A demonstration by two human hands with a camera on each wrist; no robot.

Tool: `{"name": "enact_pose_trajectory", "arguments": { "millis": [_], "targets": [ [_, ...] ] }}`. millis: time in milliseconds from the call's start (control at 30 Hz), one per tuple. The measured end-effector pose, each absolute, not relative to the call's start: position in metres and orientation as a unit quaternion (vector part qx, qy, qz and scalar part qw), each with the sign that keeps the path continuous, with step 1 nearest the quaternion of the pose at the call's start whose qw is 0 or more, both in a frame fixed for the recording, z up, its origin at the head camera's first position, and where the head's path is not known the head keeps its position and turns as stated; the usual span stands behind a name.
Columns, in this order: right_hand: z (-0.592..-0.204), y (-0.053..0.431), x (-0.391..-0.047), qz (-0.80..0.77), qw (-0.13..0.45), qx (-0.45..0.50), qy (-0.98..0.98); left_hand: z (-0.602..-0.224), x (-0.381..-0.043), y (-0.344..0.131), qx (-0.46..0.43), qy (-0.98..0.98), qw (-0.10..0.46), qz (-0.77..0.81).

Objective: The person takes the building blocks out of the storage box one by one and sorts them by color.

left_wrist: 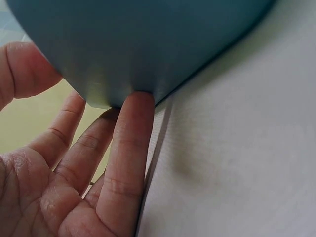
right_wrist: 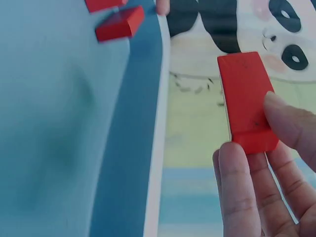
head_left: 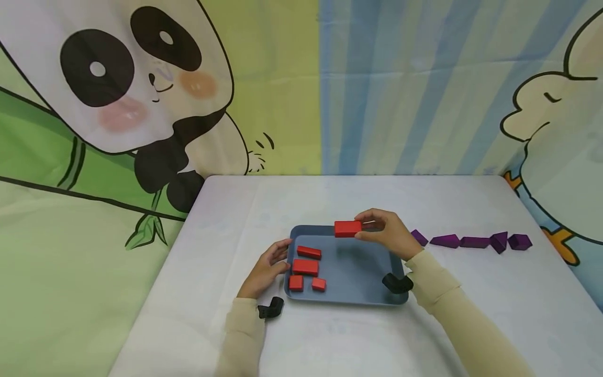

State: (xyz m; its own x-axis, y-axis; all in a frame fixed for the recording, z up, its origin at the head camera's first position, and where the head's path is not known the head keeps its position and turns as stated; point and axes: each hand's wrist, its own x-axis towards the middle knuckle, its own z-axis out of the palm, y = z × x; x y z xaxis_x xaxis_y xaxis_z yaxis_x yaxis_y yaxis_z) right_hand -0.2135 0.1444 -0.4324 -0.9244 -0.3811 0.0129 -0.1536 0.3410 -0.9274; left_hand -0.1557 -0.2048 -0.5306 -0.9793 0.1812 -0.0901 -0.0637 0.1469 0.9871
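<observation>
My right hand pinches a red rectangular block between thumb and fingers, above the far rim of a blue-grey tray. In the right wrist view the red block stands out at the fingertips, held apart from the tray. My left hand is at the tray's left edge, and its extended fingers touch the outer wall. Inside the tray's left part lie a thin red block, a larger red block and two small red blocks.
On the white table, right of the tray, a row of purple blocks of differing shapes runs sideways, its left end partly behind my right hand. A printed cloth with a panda hangs behind the table.
</observation>
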Motion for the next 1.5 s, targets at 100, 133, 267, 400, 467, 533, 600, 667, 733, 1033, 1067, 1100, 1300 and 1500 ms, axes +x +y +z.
{"name": "enact_pose_trajectory", "arguments": {
  "millis": [100,133,267,400,467,533,600,667,733,1033,1067,1100,1300,1500],
  "targets": [
    [-0.429,0.163,-0.209,-0.547,0.098,-0.159,0.816,-0.53,-0.155,-0.205,0.035,0.75,0.096,0.653],
    [-0.428,0.169,-0.207,-0.544,0.095,-0.157,0.819,-0.53,-0.155,-0.205,0.034,0.749,0.097,0.654],
    [-0.426,0.191,-0.202,-0.525,0.088,-0.153,0.832,-0.529,-0.155,-0.207,0.032,0.751,0.101,0.652],
    [-0.427,0.21,-0.197,-0.517,0.088,-0.147,0.839,-0.528,-0.156,-0.206,0.03,0.753,0.102,0.65],
    [-0.427,0.219,-0.194,-0.517,0.089,-0.142,0.839,-0.528,-0.157,-0.205,0.03,0.752,0.105,0.65],
    [-0.429,0.227,-0.192,-0.52,0.088,-0.14,0.838,-0.527,-0.156,-0.205,0.034,0.752,0.106,0.65],
    [-0.431,0.234,-0.19,-0.52,0.086,-0.135,0.839,-0.527,-0.156,-0.206,0.034,0.753,0.107,0.648],
    [-0.435,0.24,-0.188,-0.515,0.083,-0.129,0.843,-0.527,-0.155,-0.206,0.035,0.755,0.108,0.646],
    [-0.439,0.247,-0.187,-0.508,0.082,-0.118,0.849,-0.526,-0.155,-0.206,0.034,0.755,0.107,0.646],
    [-0.456,0.274,-0.179,-0.474,0.087,-0.072,0.873,-0.526,-0.156,-0.205,0.034,0.754,0.104,0.647],
    [-0.458,0.276,-0.179,-0.472,0.088,-0.073,0.874,-0.526,-0.156,-0.205,0.035,0.754,0.102,0.648],
    [-0.46,0.278,-0.179,-0.473,0.088,-0.072,0.874,-0.526,-0.156,-0.205,0.037,0.754,0.101,0.648],
    [-0.473,0.286,-0.18,-0.466,0.091,-0.061,0.878,-0.528,-0.157,-0.206,0.042,0.751,0.105,0.651],
    [-0.485,0.293,-0.18,-0.444,0.107,-0.044,0.889,-0.528,-0.158,-0.206,0.031,0.75,0.111,0.652]
  ]
}}
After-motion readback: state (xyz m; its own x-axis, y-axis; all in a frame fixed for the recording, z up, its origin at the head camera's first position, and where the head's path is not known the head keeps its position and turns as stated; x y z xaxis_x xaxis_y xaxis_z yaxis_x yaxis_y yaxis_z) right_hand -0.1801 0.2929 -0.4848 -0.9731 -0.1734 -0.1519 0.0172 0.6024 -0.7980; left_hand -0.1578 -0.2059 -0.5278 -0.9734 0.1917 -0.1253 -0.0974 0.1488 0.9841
